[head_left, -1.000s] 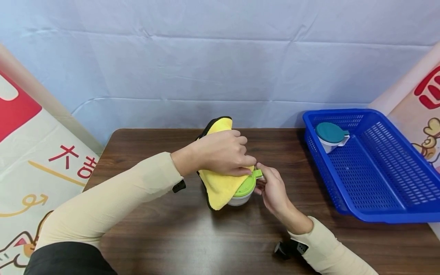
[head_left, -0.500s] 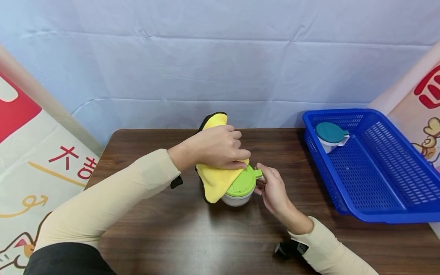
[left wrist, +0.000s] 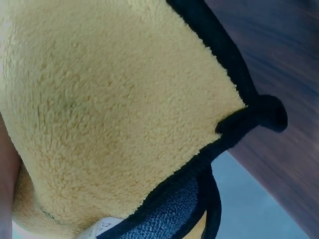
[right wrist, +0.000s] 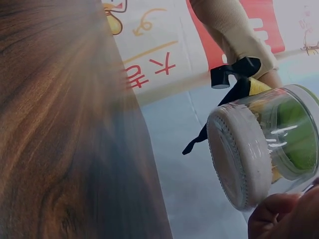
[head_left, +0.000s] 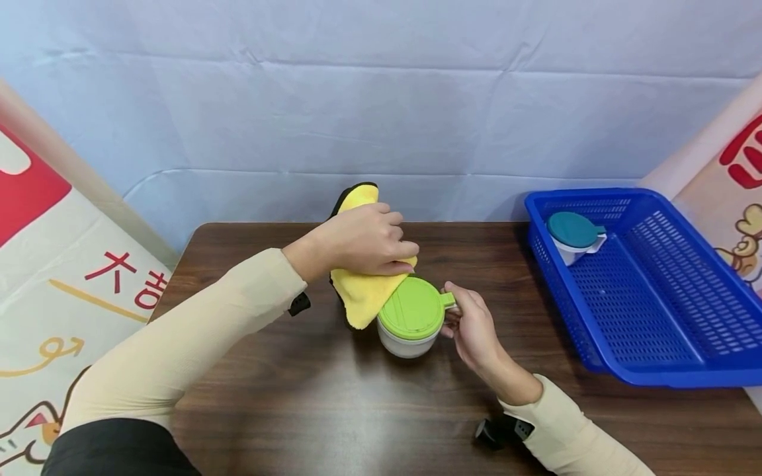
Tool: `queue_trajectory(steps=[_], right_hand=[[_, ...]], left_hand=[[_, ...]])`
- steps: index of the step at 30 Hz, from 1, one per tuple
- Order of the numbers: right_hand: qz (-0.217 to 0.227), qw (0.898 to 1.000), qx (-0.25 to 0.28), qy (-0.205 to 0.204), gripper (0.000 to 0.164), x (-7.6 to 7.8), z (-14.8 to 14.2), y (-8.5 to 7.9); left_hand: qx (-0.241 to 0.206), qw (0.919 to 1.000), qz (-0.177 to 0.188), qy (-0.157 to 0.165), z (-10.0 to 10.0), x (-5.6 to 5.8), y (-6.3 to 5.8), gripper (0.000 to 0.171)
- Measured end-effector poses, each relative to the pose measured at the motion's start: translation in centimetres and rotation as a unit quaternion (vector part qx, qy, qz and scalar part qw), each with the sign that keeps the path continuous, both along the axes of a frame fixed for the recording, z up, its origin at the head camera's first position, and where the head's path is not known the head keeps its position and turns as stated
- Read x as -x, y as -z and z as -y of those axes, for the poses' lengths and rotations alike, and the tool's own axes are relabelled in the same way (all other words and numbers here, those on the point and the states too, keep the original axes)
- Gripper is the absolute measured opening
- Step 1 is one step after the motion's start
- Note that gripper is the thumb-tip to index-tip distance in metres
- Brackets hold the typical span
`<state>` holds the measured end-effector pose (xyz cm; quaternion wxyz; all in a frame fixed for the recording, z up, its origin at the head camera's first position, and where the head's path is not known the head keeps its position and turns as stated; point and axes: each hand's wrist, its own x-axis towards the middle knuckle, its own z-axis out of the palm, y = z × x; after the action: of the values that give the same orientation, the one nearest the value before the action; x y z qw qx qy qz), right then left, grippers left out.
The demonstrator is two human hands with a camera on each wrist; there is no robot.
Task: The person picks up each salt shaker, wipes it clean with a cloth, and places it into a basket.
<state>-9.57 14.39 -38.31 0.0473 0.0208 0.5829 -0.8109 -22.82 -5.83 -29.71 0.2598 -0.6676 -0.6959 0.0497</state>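
Note:
My left hand [head_left: 366, 241] grips a yellow plush cloth [head_left: 360, 294] with black edging, bunched under the fingers. The cloth's lower part lies against the left side of a seasoning jar [head_left: 407, 344] with a bright green lid [head_left: 412, 307]. My right hand [head_left: 470, 324] holds the jar by its handle, on the right side. Seen from below in the right wrist view, the clear jar [right wrist: 239, 154] shows its whitish base, held off the table. Yellow fabric [left wrist: 109, 99] fills most of the left wrist view, hiding the left fingers.
To the right stands a blue perforated basket [head_left: 649, 370]. Inside its far left corner is a similar jar with a teal lid [head_left: 573, 229]. The brown wooden table [head_left: 286, 410] ends at a pale cloth backdrop [head_left: 381, 119].
My left hand has drawn the cloth back and leftward, uncovering the green lid. The right hand stays in place on the handle, while the jar has shifted slightly left in view.

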Motion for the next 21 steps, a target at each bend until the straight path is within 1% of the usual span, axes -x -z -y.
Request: queue_trajectory(steps=[5,9,14,21], right_hand=[[-0.008,1.000,0.002,-0.002,0.047,0.0,-0.1,-0.1],[-0.021,1.000,0.005,-0.003,0.046,0.0,-0.2,-0.2],[-0.022,1.000,0.004,-0.006,0.046,0.0,-0.3,-0.3],[-0.016,1.000,0.001,-0.001,0.046,0.0,-0.4,-0.2]], left_hand=[[0.028,0.9989,-0.006,-0.037,1.0,0.8,0.3,0.028],[0.035,0.9983,-0.010,-0.045,1.2,1.0,0.4,0.030],[0.020,0.9987,-0.005,-0.048,1.4,0.7,0.2,0.030],[0.017,0.9978,0.004,-0.064,1.8,0.2,-0.3,0.031]])
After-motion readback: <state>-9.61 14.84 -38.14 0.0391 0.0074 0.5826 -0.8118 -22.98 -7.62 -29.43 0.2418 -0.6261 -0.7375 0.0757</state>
